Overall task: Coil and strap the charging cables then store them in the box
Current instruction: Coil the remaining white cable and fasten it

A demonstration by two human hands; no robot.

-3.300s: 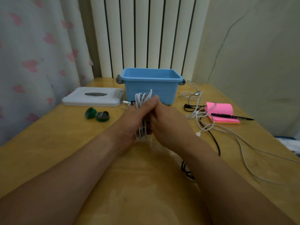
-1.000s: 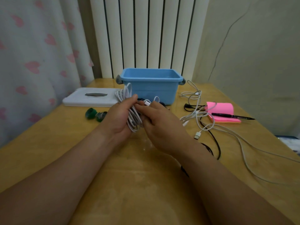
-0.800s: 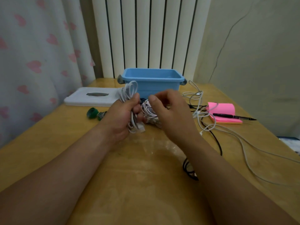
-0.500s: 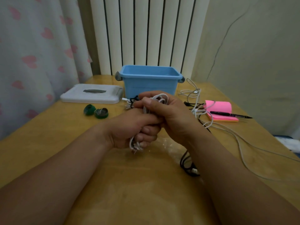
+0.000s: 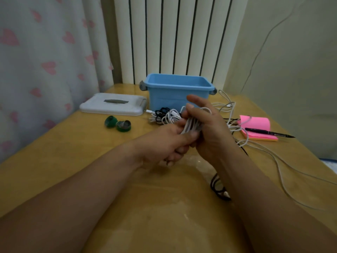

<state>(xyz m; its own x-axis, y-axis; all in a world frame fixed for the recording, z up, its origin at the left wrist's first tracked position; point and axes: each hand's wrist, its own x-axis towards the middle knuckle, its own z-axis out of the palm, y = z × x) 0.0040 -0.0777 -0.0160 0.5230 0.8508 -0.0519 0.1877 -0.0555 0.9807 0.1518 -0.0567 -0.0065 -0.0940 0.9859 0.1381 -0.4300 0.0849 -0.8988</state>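
White cable coil (image 5: pixel 193 125) sits mid-frame, held above the table (image 5: pixel 73 154) just in front of the blue box (image 5: pixel 175 96), clamped btwn both hands.

Hidden bits, L to R: left hand (image 5: pixel 162 143) has its thumb pressed on the coil's lower end, w/ fingers curled underneath. It covers the coil's bottom loops. Right hand (image 5: pixel 211 132) wraps the coil from the R side, index finger sticking straight up toward the box. Its other fingers are behind the strands, so can't tell how tightly they close. Coil's plugs can't be made out, and the pic is soft around the hands. Black cable (image 5: pixel 216 187) is mostly under the right forearm (image 5: pixel 255 189); only a few loops show. Loose white cables (image 5: pixel 228 108) tangle behind the R hand & run off toward the table's R edge, ends hard to trace.

Edges & room, L to R: curtain (image 5: pixel 45 70) hangs along the table's L edge. White lid (image 5: pixel 113 106) lies flat near the back-L corner. Green strap rolls (image 5: pixel 124 126) sit just in front of it, touching each other. Small black-and-white cable bundle (image 5: pixel 164 115) lies by the box front, just L of the hands. Box stands at the back edge; only its far inner wall shows. Pink notepad (image 5: pixel 259 125) w/ pen (image 5: pixel 268 132) across it is near the R edge. Bare wood shows front-L, beside the L forearm, & btwn the forearms.
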